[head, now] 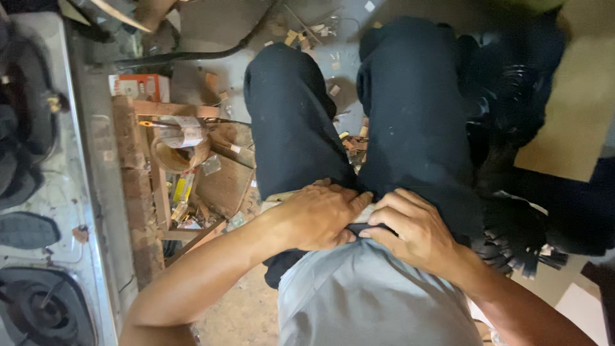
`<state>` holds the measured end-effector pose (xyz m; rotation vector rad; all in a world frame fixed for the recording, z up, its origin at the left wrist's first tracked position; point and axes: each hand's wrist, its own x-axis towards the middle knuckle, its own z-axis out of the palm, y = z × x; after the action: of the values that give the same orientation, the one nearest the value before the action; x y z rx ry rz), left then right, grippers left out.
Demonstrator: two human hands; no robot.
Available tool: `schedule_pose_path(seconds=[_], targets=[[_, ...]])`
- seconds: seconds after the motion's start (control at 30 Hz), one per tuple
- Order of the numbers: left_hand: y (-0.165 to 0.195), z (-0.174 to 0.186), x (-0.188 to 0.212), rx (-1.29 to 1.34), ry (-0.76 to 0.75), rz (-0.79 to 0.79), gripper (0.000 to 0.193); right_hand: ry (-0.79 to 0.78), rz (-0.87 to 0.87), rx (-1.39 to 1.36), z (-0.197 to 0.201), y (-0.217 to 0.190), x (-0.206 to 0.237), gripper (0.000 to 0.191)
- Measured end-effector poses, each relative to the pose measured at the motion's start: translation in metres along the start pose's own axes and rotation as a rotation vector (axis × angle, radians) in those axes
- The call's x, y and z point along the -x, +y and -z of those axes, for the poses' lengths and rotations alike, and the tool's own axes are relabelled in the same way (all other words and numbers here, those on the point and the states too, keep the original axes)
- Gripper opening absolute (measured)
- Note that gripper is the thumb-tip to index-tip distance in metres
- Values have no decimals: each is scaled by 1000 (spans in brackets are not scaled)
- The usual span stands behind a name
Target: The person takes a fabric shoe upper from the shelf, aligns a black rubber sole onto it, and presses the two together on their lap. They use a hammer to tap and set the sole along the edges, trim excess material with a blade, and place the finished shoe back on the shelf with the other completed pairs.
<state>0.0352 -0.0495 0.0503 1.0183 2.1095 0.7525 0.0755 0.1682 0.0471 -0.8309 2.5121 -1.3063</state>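
I am looking down at my own lap: black trousers (410,109) and a grey shirt (365,295). My left hand (320,214) lies curled over a pale flat piece (277,197) wedged between my thighs, and most of that piece is hidden under the fingers. My right hand (413,230) meets it from the right. Its bent fingertips rest on a thin dark strip (370,227) at the shirt's hem, touching the left hand's fingers. What the right hand grips, if anything, is hidden.
A wooden box (144,179) on the floor at left holds a tape roll (186,131), yellow tools and scraps. A white stove top (51,192) runs along the far left. A black fan (519,109) stands at right. Wood chips (301,35) and a black hose (211,52) lie ahead.
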Motion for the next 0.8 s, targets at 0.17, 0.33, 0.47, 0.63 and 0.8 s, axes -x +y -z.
schedule_pose_path(seconds=[0.17, 0.33, 0.47, 0.63, 0.8], targets=[[2, -10, 8, -148, 136, -19, 67, 99, -82, -149, -10, 10, -1, 21], [4, 2, 21, 93, 245, -60, 64, 268, -97, -25, 0, 9, 3, 43], [3, 7, 30, 306, 264, -119, 68, 175, -75, -162, 23, 8, 13, 46], [4, 1, 35, 309, 299, -78, 70, 152, 13, -193, 27, 11, 22, 44], [11, -13, 39, 205, 336, -110, 70, 111, -166, -294, 22, 16, 25, 27]])
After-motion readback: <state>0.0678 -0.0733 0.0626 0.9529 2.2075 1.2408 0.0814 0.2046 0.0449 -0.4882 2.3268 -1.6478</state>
